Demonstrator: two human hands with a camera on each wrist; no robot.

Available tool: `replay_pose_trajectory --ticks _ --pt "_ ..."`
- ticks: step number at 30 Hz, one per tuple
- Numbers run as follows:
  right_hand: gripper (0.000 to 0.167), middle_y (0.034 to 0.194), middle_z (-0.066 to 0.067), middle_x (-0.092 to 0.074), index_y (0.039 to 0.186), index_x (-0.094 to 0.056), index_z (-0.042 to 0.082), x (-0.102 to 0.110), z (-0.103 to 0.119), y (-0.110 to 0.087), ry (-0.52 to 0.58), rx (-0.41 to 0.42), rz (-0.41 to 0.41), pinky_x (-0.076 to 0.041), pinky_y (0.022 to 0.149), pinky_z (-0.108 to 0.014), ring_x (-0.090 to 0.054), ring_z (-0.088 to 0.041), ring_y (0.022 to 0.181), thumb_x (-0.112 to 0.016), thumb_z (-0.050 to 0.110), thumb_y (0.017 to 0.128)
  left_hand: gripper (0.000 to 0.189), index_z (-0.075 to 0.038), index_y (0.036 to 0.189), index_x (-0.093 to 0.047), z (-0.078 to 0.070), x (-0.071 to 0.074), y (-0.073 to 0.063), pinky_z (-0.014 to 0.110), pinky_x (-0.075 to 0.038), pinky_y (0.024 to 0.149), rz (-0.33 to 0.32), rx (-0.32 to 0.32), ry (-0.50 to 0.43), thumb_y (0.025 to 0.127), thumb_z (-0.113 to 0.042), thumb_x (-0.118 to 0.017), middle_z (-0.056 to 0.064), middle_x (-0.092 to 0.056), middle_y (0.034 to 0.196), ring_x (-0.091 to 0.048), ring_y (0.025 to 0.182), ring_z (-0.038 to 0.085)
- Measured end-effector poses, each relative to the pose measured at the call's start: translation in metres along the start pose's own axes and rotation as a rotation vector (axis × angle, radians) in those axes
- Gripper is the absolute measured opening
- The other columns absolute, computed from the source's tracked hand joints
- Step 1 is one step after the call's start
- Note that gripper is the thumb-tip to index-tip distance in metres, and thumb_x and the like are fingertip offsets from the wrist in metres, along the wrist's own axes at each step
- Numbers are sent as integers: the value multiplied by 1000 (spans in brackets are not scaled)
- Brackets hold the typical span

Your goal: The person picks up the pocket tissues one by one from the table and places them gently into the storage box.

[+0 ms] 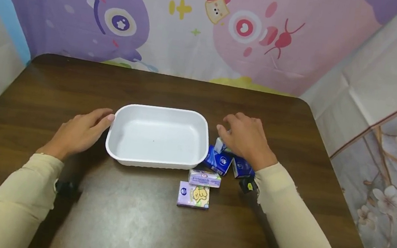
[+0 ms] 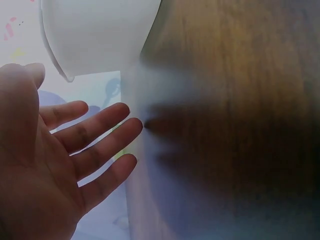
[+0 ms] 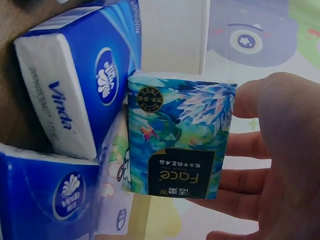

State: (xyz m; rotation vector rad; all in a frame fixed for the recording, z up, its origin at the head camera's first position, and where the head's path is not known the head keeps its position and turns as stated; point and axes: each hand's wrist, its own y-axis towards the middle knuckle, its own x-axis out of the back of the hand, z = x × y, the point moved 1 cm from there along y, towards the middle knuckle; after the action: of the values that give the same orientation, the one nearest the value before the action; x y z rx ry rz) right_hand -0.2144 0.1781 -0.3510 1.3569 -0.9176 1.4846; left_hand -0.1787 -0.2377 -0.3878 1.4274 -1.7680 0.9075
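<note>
A white plastic tray (image 1: 160,136) sits on the wooden table. My left hand (image 1: 83,132) is at its left end, thumb by the rim; in the left wrist view the fingers (image 2: 107,135) are straight and spread, holding nothing. My right hand (image 1: 245,136) hovers over a pile of tissue packs right of the tray, fingers loosely bent. Just below it is a teal floral Face tissue pack (image 3: 180,135), its edge close to the thumb; the fingertips are hidden behind this pack. Two blue Vinda tissue packs (image 1: 219,160) (image 1: 241,167) lie beneath and beside it.
Two purple-and-yellow tissue packs (image 1: 204,178) (image 1: 194,195) lie at the tray's near right corner. Another pale pack (image 3: 112,185) shows between the blue packs in the right wrist view. A cartoon-printed cloth (image 1: 180,26) hangs behind the table's far edge.
</note>
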Motion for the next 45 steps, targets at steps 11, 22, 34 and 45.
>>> replay_pose_trajectory --ticks 11,22,34,45 --pt "50 126 -10 -65 128 -66 11 -2 -5 -11 8 -33 35 -38 104 -58 -58 -31 119 -50 50 101 71 -9 153 -38 -3 -12 -11 69 -39 92 -15 -32 -35 104 -59 -33 25 -54 140 -53 123 47" --pt "54 123 -11 -66 128 -66 9 -2 -8 -17 40 -42 37 -45 98 -56 -61 -31 115 -47 52 102 70 -9 155 -37 -6 -22 -15 65 -40 94 -21 -42 -83 104 -57 -36 21 -57 136 -55 119 41" --pt "56 121 -13 -67 128 -66 8 -4 -8 -23 56 -55 44 -49 92 -52 -63 -31 109 -43 53 103 71 -14 163 -12 -8 -29 -17 63 -33 106 32 -53 -242 105 -39 -46 25 -33 156 -41 136 43" --pt "59 125 -13 -65 133 -63 10 -3 -9 -26 93 -94 77 -48 94 -56 -62 -33 112 -43 56 102 74 -19 163 -6 -4 -34 -19 68 -34 102 2 -56 -218 104 -40 -47 27 -33 156 -43 133 49"
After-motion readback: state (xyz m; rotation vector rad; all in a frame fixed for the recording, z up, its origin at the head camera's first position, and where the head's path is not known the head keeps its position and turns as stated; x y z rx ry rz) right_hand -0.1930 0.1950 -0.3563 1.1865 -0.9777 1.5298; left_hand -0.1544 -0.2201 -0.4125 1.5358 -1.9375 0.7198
